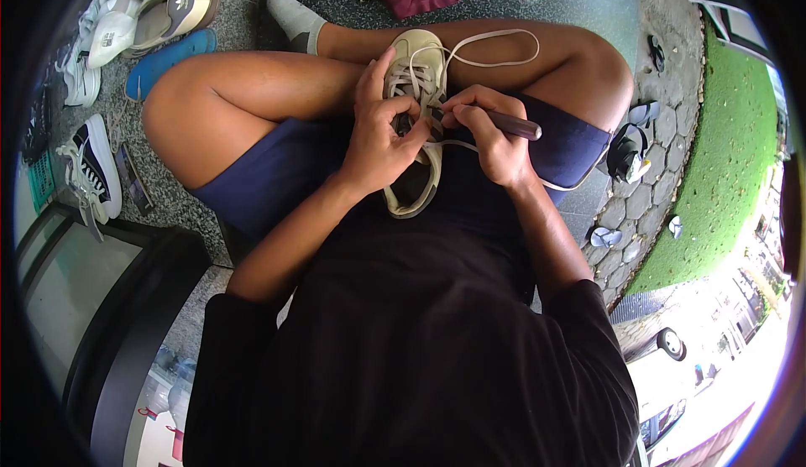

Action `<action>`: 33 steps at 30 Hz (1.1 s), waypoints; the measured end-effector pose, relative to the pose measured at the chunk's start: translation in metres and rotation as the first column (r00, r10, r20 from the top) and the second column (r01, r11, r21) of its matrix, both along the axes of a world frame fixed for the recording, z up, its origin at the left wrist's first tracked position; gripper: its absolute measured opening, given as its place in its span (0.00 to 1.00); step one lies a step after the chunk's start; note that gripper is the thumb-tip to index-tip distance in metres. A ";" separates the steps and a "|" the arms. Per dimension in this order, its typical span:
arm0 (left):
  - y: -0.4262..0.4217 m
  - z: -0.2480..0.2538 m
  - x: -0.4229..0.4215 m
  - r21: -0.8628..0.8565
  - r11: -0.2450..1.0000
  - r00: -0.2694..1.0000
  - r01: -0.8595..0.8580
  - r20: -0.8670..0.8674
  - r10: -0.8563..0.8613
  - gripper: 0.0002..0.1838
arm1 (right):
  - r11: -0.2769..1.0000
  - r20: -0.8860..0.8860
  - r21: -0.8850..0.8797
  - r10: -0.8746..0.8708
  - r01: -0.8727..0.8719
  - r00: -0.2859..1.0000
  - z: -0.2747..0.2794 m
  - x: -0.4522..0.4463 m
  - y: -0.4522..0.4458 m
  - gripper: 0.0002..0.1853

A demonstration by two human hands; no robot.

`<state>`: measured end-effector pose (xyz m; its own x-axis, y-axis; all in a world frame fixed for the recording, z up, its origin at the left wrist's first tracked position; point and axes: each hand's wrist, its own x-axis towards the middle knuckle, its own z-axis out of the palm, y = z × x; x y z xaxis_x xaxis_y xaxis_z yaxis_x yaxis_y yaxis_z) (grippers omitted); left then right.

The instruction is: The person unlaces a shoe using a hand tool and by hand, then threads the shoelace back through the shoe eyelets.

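My right hand (pixel 502 150) grips a dark-brown cylindrical tool handle (pixel 519 125), left hand (pixel 369 150) pinches the beige lace-up sneaker (pixel 417 41), upper centre of frame; I'd brace it, keeping the thin off-white lace (pixel 504 65) clear.

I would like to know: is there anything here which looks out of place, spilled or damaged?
I see nothing spilled or clearly damaged. The lace of the pale shoe spreads in a loose loop over the right leg, so it looks undone. One sandal lies alone near the grass.
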<state>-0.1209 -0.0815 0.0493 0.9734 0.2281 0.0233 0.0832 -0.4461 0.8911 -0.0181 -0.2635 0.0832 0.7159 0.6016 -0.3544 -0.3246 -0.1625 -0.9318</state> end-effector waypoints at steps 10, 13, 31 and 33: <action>0.000 -0.002 0.002 0.028 1.000 0.999 0.004 0.037 -0.005 0.09 | 0.979 -0.206 0.142 -0.117 0.148 0.971 -0.022 0.011 0.002 0.13; -0.001 -0.004 0.000 -0.015 1.000 0.999 -0.026 0.018 0.026 0.09 | 0.964 -0.184 0.133 -0.204 0.230 0.961 -0.017 0.001 0.000 0.19; -0.006 0.002 -0.002 0.022 1.000 0.999 -0.013 0.037 0.012 0.09 | 0.970 -0.021 0.017 -0.244 0.244 0.970 -0.013 -0.012 0.011 0.21; -0.008 0.001 -0.002 0.030 0.999 0.999 -0.016 0.040 0.014 0.09 | 0.970 0.038 -0.040 -0.238 0.239 0.971 -0.010 -0.014 0.013 0.21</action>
<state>-0.1226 -0.0894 0.0504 0.9680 0.2413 0.0688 0.0552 -0.4723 0.8797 -0.0318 -0.2500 0.0735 0.8483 0.3968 -0.3506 -0.3286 -0.1247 -0.9362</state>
